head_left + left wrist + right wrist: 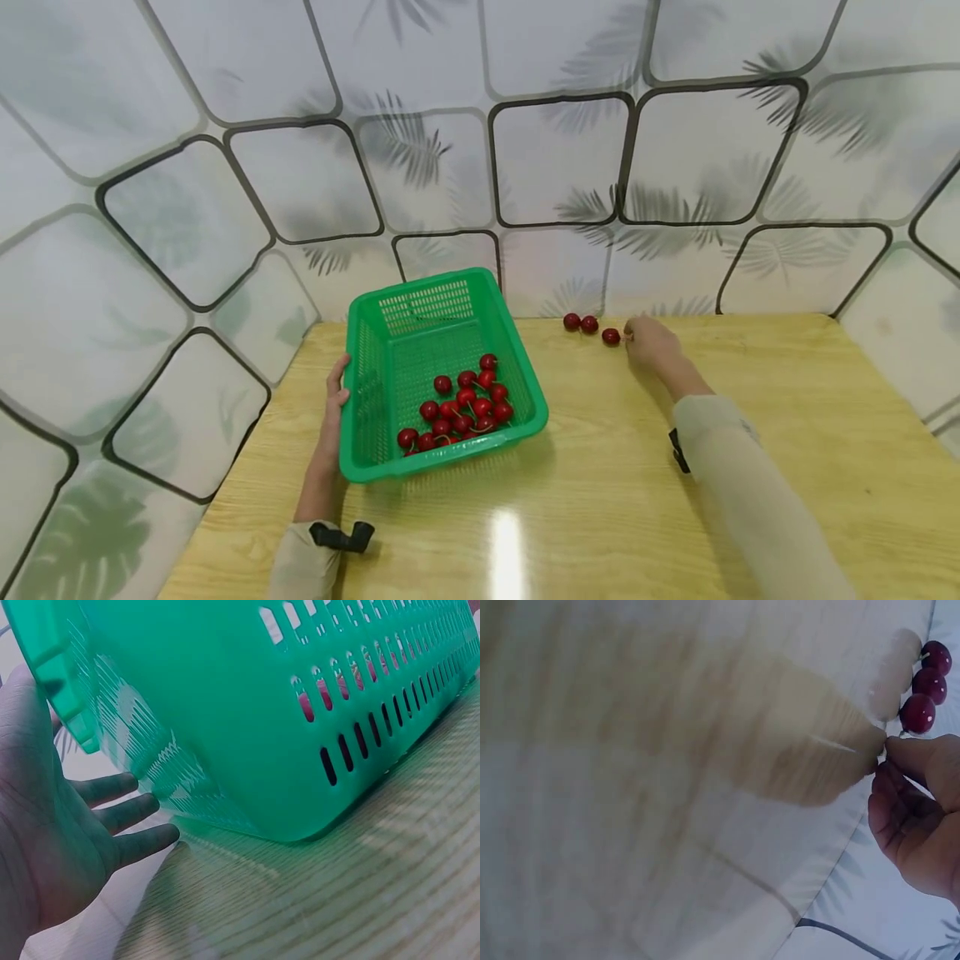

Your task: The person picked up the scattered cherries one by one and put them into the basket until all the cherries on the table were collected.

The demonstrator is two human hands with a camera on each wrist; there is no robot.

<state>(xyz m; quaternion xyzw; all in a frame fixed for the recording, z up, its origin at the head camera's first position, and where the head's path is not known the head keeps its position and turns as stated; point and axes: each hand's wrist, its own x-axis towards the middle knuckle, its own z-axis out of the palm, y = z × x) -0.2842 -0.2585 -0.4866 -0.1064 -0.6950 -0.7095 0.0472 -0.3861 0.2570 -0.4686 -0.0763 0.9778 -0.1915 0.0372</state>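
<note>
A green plastic basket (442,333) with slotted sides stands tilted on the left of the table. Several red cherries (467,397) with stems lie in its near part. My left hand (335,417) is at the basket's left outer side. In the left wrist view its fingers (139,844) reach out straight against the basket wall, below the rim. By the wall, my right hand (654,348) pinches the stem of a dark red cherry (611,337) between thumb and fingertips. Two more cherries (581,323) lie just left of that one, side by side.
The yellow wood-grain table (600,500) ends at a patterned wall (558,158) with leaf prints and dark outlines. Black straps (342,536) circle both wrists. A bright light reflection (506,554) shows on the tabletop near the front.
</note>
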